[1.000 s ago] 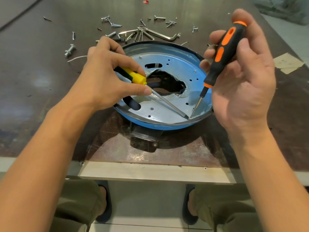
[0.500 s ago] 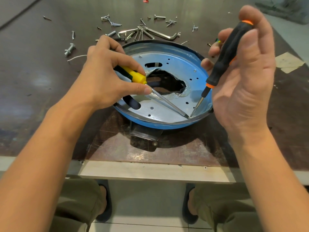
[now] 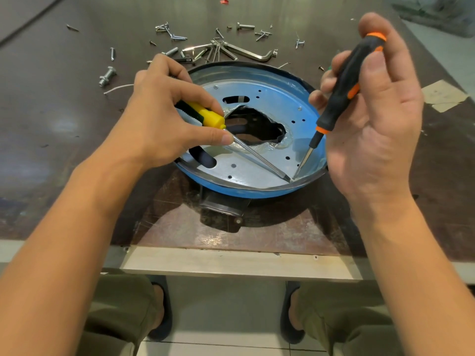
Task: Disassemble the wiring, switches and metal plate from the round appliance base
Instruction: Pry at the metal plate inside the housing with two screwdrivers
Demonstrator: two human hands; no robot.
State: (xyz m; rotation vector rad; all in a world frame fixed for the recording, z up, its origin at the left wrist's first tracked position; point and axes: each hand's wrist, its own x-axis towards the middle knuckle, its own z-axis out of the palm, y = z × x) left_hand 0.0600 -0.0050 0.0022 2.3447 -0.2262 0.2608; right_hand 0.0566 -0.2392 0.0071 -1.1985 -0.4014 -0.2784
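Your left hand [image 3: 164,116] grips the yellow-and-black-handled screwdriver [image 3: 210,118], fingers curled over the handle and the thumb stretched along the start of the steel shaft. The shaft slants low across the silver perforated metal plate [image 3: 246,170] to the plate's near right edge. Your right hand [image 3: 372,129] holds the black screwdriver with orange bands [image 3: 344,83] more steeply; thumb and fingers pinch the handle with the palm turned toward you. Its thin tip comes down at the same spot, so the two tips meet where the plate joins the rim. The plate lies inside the round blue appliance base [image 3: 231,191] and has a ragged hole torn through its middle, dark underneath. The base sits on the dark brown bench [image 3: 64,124], close to the front edge and about midway along it, tilted slightly toward you. A black fitting [image 3: 221,209] sticks out from under its near side. Behind the base, toward the far edge, lie loose screws and bolts [image 3: 108,75] and a cluster of silver hex keys [image 3: 246,53]. A patch of pale tape [image 3: 442,95] lies near the right edge.
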